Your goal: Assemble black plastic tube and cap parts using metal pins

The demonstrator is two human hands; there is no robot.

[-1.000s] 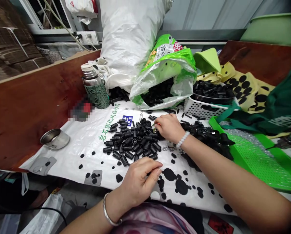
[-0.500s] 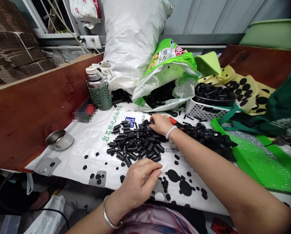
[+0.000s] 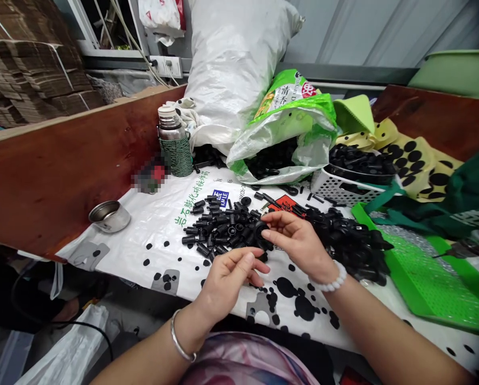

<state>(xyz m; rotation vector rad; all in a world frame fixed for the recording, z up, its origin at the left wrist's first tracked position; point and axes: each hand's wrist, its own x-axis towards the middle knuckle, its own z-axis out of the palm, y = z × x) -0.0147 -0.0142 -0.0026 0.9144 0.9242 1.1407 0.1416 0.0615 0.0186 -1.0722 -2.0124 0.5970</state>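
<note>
My right hand pinches a round black ring-like part between thumb and fingertips, above the edge of a pile of small black cylindrical pieces. Just below and to the left is my left hand, its fingers apart and with nothing visible in them. It hovers at the near side of the same pile. Beyond my right hand spreads a second heap of glossy black parts, their exact shapes hard to make out.
An open green-and-white bag with black parts stands behind the piles. Right of it is a white perforated basket, then a bright green tray. A metal cup and a bottle in a green knitted sleeve stand left.
My right hand has drawn back from the pile's far side toward me and now holds the round black part. My left hand's fingers have spread apart. The view has shifted slightly.
</note>
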